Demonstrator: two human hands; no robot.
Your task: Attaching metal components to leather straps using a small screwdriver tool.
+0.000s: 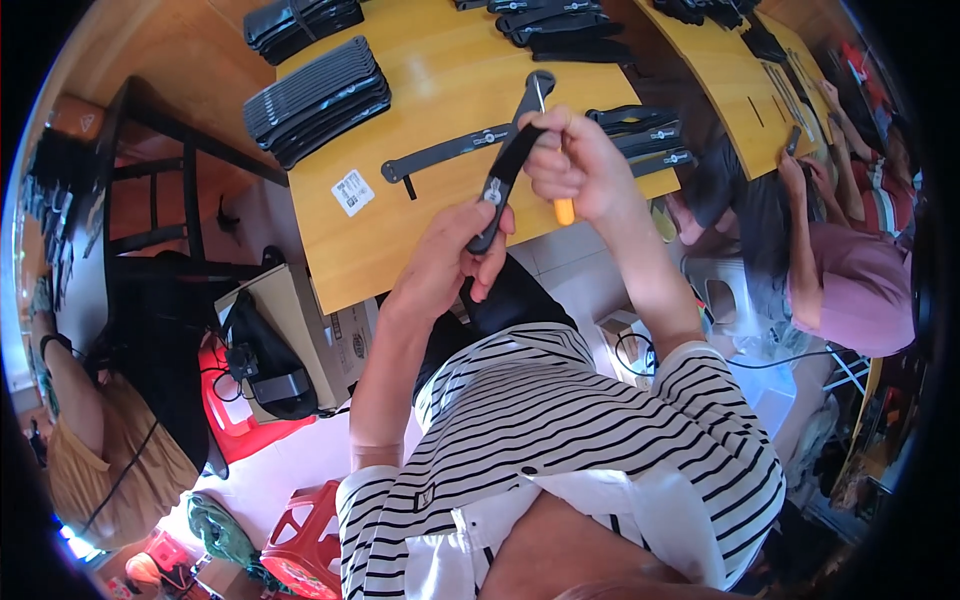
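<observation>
A black strap (517, 155) is stretched between my two hands above the near edge of the wooden table. Its lower, rounded end is gripped by my left hand (440, 245), thumb on top. My right hand (580, 170) is closed around a thin metal-shafted tool with a yellow handle (565, 211) and also pinches the strap; the handle pokes out below the fist and the shaft points up. The strap's far part runs up beyond the fingers to a rounded end. Behind it, another black strap (440, 155) lies flat, beside a short black strip (409, 187).
Bundled black straps (315, 100) are stacked on the table's left, near a white label (352, 193). More straps (650, 140) lie at the right. A cardboard box (345, 350) and a red stool (305, 540) stand on the floor. People sit on both sides.
</observation>
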